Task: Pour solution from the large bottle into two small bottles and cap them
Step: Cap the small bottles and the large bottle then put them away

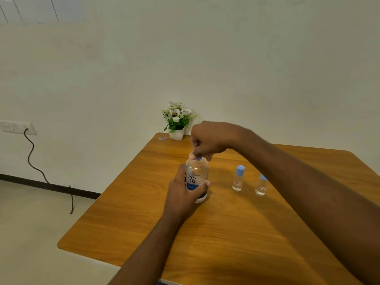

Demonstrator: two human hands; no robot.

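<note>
Left hand (186, 189) wraps the large bottle (196, 177) to steady it on the surface (144, 223), while right hand (207, 140) pinches its cap (198, 158) (probably unscrewing); small bottles (239, 177) wait capped.

Large bottle (196, 177) clear, blue label band; small bottles (238, 178) blue-capped; table (226, 233) orange-brown woodgrain.

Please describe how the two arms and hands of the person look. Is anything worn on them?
Both arms are bare as far as the picture shows: no sleeves. The left hand and the right hand have no gloves, and no ring, watch or bracelet shows. No markings can be seen on either forearm.
</note>
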